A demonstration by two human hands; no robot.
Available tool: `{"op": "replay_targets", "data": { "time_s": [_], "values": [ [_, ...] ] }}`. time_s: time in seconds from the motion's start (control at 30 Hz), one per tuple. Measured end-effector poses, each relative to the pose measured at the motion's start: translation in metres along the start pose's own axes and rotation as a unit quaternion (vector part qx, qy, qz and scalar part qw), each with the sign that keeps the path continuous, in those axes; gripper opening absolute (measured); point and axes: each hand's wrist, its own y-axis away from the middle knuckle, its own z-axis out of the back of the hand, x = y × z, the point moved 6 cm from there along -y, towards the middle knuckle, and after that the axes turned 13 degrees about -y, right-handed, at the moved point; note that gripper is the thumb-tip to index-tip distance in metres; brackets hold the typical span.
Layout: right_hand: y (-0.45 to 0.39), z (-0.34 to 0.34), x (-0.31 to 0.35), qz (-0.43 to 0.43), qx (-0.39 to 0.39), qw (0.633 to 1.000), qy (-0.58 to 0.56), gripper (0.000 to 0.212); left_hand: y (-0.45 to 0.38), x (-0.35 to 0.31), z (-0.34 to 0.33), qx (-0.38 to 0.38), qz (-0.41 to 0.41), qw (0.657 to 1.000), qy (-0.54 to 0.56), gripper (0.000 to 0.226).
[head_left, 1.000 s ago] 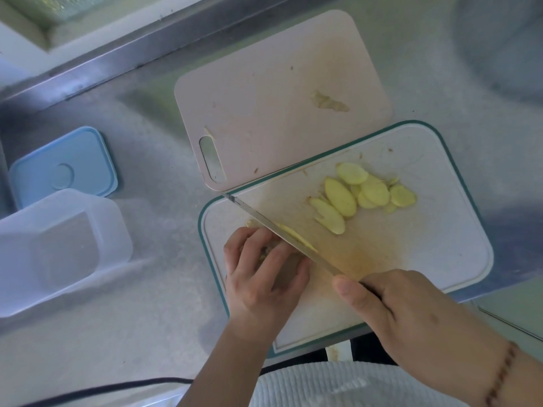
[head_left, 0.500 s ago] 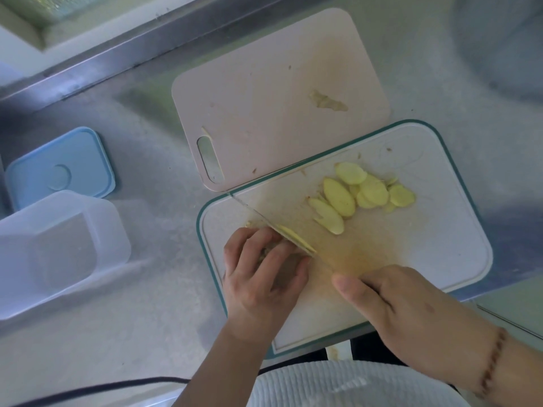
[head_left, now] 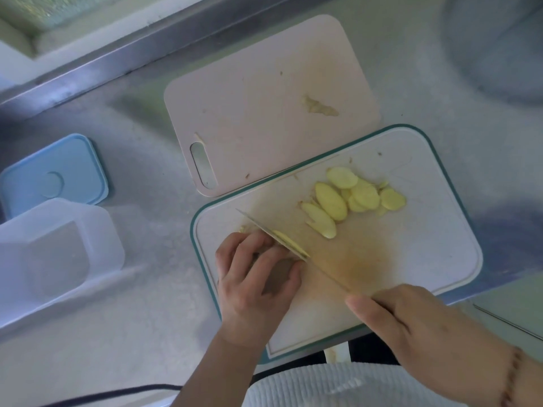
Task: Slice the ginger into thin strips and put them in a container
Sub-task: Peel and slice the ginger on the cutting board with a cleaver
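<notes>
Slicing step: left hand (head_left: pixel 252 286) grips ginger (head_left: pixel 289 245) on board (head_left: pixel 440 254), right hand (head_left: pixel 411 324) grasps knife (head_left: pixel 273 235). Next, probably stack slices (head_left: pixel 352 198) for strips; container (head_left: pixel 55 254) waits.

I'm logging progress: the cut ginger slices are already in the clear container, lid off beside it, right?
Not quite. The head view shows the ginger slices lying on the green-edged cutting board; the clear container holds none. Its blue lid is off beside it.

two cutting boards, one pink (head_left: pixel 264 113) and one white (head_left: pixel 426 245). one knife (head_left: pixel 273 236). maybe seven ginger slices (head_left: pixel 352 198), they overlap. one clear container (head_left: pixel 55 254), one blue lid (head_left: pixel 55 174). two hands, left (head_left: pixel 255 286) and right (head_left: pixel 417 327).
</notes>
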Motion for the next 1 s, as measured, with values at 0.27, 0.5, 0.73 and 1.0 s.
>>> {"op": "replay_targets", "data": {
  "time_s": [0.27,0.5,0.73,1.0],
  "values": [
    [-0.022,-0.009,0.018,0.051,0.012,0.998,0.022,0.069,0.001,0.000,-0.001,-0.001,-0.001,1.000,-0.001,0.024],
    [-0.019,-0.009,0.016,0.025,0.014,0.999,0.034,0.067,0.000,-0.001,-0.001,-0.008,-0.001,1.000,-0.001,0.020],
    [-0.008,-0.002,0.007,0.017,0.000,0.999,0.047,0.072,0.001,0.001,0.000,-0.009,-0.003,1.000,0.002,0.021],
    [-0.031,-0.013,0.028,0.040,0.017,0.998,0.036,0.064,-0.001,-0.001,0.000,-0.015,-0.005,1.000,0.006,0.022]
  ]
}}
